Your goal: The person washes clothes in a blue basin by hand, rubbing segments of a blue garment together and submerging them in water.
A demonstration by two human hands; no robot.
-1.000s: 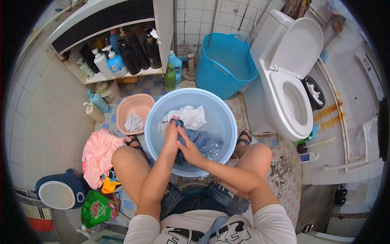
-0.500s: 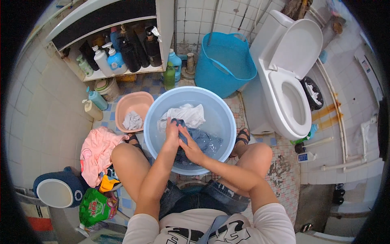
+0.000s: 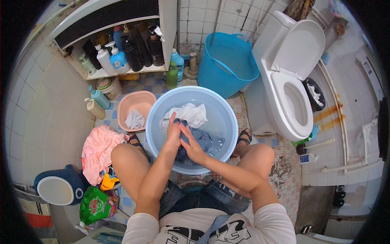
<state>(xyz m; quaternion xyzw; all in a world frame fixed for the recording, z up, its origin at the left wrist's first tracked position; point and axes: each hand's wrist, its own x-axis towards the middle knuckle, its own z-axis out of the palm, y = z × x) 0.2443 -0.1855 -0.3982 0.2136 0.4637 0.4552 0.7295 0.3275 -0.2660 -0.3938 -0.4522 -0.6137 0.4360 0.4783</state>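
A light blue basin (image 3: 152,140) of water stands between my knees. My left hand (image 3: 174,133) and my right hand (image 3: 192,148) are pressed together over it, fingers fairly straight, with part of a dark blue garment (image 3: 206,137) squeezed between the palms. Bits of that cloth poke out at the fingertips, and the rest trails into the water under my right hand. What kind of garment it is, I cannot tell. A white cloth (image 3: 191,115) lies bunched in the water just beyond my fingers.
Left of the basin, a pink tub (image 3: 126,105) holds a small white cloth (image 3: 135,120). Pink clothing (image 3: 99,150) is heaped by my left knee, near a green bag (image 3: 96,206). A blue bucket (image 3: 227,79) of water and a toilet (image 3: 291,101) stand far right; bottles fill a cabinet (image 3: 105,72).
My hands have slid slightly against each other, the left fingers now stretched straighter, with the dark blue cloth still between them. The whole view has shifted a little.
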